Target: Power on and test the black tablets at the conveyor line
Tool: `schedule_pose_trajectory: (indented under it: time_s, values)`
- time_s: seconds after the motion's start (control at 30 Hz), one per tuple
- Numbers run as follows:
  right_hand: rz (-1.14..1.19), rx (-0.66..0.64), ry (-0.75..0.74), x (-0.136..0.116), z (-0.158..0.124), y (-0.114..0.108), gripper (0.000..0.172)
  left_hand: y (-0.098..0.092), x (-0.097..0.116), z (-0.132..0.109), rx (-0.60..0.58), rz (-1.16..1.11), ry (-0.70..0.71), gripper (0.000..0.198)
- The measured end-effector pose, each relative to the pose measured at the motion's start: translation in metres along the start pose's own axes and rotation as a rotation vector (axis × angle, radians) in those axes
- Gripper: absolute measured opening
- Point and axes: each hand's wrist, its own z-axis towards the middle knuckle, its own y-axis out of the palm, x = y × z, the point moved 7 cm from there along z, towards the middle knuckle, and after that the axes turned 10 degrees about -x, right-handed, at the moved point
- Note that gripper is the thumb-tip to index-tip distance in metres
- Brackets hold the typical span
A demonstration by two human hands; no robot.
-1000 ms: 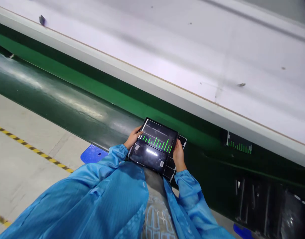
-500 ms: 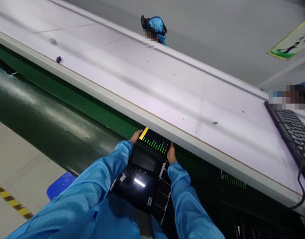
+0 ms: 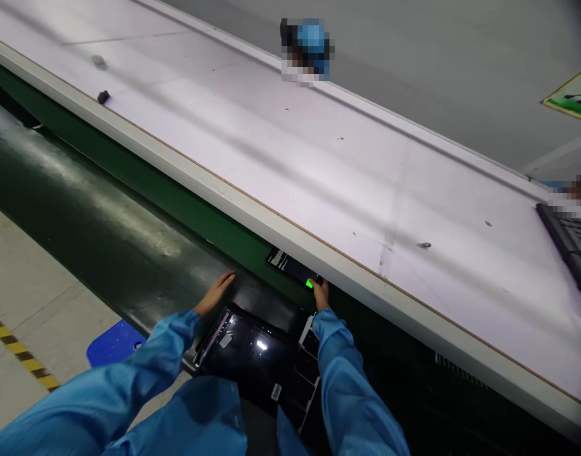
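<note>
My right hand (image 3: 321, 294) grips the right end of a black tablet (image 3: 290, 265), its thumb over the front near a bright green patch. Small white text shows on the tablet's dark screen, and the white shelf's edge hides its far side. My left hand (image 3: 218, 292) holds nothing, fingers stretched out above the dark, shiny bench surface. Between my forearms lies a dark glossy tablet (image 3: 252, 354) with white labels, apparently on top of another. Beside it, under my right arm, sits a black tray with white dividers (image 3: 307, 364).
A long white shelf (image 3: 233, 152) slants across the view, bearing small bits and a black keyboard (image 3: 568, 237). Farther right beneath it, green bars glow on another screen (image 3: 461, 370). A blue stool (image 3: 112, 345) stands at lower left. Two people are beyond the shelf.
My left hand has let go of the tablet and drawn back toward me, to the left. The screen has switched from green bars and a yellow strip to white text.
</note>
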Motion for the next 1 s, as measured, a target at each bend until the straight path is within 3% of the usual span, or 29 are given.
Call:
schedule_pose_trajectory:
  time_s: [0.13, 0.27, 0.4, 0.53, 0.63, 0.77, 1.0]
  values:
    - [-0.075, 0.158, 0.145, 0.016, -0.003, -0.021, 0.04, -0.035, -0.043, -0.09, 0.021, 0.113, -0.166, 0.09]
    - [-0.097, 0.266, 0.188, 0.028, -0.038, -0.037, 0.058, -0.03, -0.061, -0.128, -0.045, 0.189, -0.183, 0.089]
    - [-0.122, 0.243, 0.175, 0.04, -0.128, -0.028, 0.076, -0.004, -0.063, -0.121, -0.154, 0.279, -0.052, 0.076]
    - [-0.141, 0.16, 0.198, 0.056, -0.243, 0.006, 0.08, 0.014, -0.05, -0.096, -0.267, 0.417, 0.124, 0.054]
    - [-0.139, 0.111, 0.234, 0.071, -0.305, 0.036, 0.081, 0.019, -0.041, -0.08, -0.398, 0.494, 0.204, 0.043]
    - [-0.122, 0.084, 0.259, 0.085, -0.335, 0.059, 0.085, 0.018, -0.039, -0.068, -0.572, 0.568, 0.231, 0.039]
    - [-0.113, 0.099, 0.269, 0.094, -0.334, 0.062, 0.094, 0.021, -0.041, -0.055, -0.73, 0.652, 0.21, 0.037]
